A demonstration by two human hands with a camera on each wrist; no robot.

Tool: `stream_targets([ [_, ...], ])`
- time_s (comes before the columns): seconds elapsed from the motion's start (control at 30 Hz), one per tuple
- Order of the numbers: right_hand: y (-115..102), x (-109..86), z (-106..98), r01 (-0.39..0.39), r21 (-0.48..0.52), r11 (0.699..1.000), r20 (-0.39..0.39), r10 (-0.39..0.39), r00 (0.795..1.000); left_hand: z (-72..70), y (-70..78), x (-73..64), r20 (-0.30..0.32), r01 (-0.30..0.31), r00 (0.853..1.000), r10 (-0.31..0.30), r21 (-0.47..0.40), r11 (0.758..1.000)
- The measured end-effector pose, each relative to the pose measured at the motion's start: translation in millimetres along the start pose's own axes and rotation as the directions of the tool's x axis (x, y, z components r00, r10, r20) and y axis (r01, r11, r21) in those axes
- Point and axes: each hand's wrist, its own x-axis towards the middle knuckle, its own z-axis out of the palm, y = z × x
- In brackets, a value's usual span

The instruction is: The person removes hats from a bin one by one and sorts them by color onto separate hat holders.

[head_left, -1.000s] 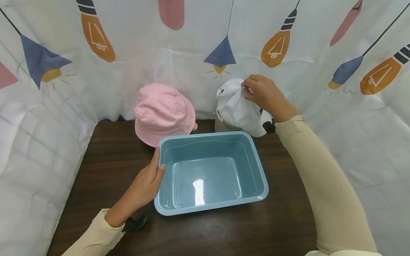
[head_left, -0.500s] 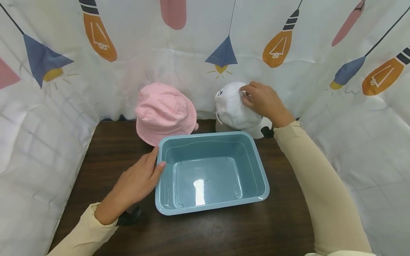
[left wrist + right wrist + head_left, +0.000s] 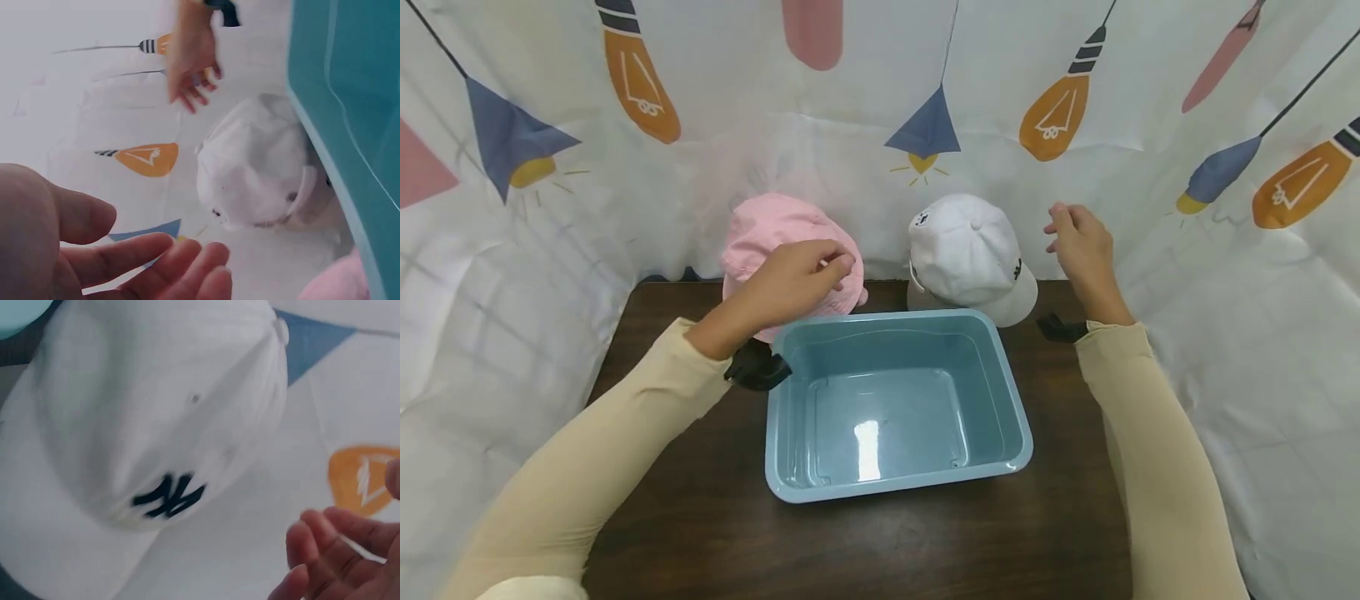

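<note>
My left hand (image 3: 790,283) is over the pink bucket hat (image 3: 752,229), covering part of it in the head view. In the left wrist view its fingers (image 3: 150,256) are loosely bent with nothing between them. To the right of the white baseball cap (image 3: 962,250) is my right hand (image 3: 1082,246), apart from the cap and holding nothing. A dark embroidered emblem (image 3: 169,497) shows on the cap's front in the right wrist view. In front of both hats stands a blue-grey plastic basin (image 3: 895,487), with nothing inside.
A dark brown wooden table (image 3: 880,550) carries the basin and hats. Behind it and at the sides hangs a white curtain (image 3: 850,150) printed with lamps and bulbs.
My left hand has left the basin's left rim and moved up over the pink hat. My right hand has let go of the white cap's crown and moved right; the cap sits rounded out.
</note>
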Motion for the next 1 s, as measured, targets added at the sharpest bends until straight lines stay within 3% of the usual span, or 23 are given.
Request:
stream_targets([
  [0.07,17.8,-1.4,-1.5,-0.125,0.066,0.99,0.064,0.121,0.991,2.1,5.3,24.5,0.049,0.091,0.995,-0.087,-0.09,0.992],
  [0.13,37.3,-1.3,-0.7,-0.218,0.112,0.969,0.152,0.2,0.968,6.0,8.4,47.3,0.093,0.164,0.984,-0.149,-0.174,0.971],
  [0.3,84.4,-5.1,13.5,-0.401,0.169,0.9,0.372,0.319,0.872,19.1,8.7,92.8,0.147,0.291,0.955,-0.256,-0.332,0.897],
  [0.43,111.0,-13.5,29.5,-0.549,0.293,0.783,0.486,0.372,0.791,31.3,4.1,117.2,0.145,0.353,0.936,-0.322,-0.415,0.839],
  [0.57,120.1,-24.6,37.9,-0.655,0.434,0.619,0.586,0.358,0.727,48.1,0.1,134.5,0.133,0.371,0.928,-0.347,-0.383,0.846],
  [0.63,121.6,-29.3,42.0,-0.662,0.489,0.568,0.619,0.308,0.722,57.8,-0.9,141.5,0.133,0.368,0.93,-0.344,-0.363,0.856],
  [0.73,121.8,-35.6,48.0,-0.64,0.552,0.534,0.614,0.259,0.745,69.3,0.0,149.5,0.134,0.366,0.93,-0.341,-0.365,0.856],
  [0.9,124.7,-40.5,54.5,-0.574,0.651,0.496,0.529,0.246,0.812,81.6,1.7,159.5,0.118,0.382,0.924,-0.365,-0.364,0.849],
  [1.0,124.5,-40.6,55.3,-0.541,0.672,0.506,0.474,0.267,0.839,86.5,-1.4,164.3,0.097,0.378,0.926,-0.366,-0.3,0.876],
])
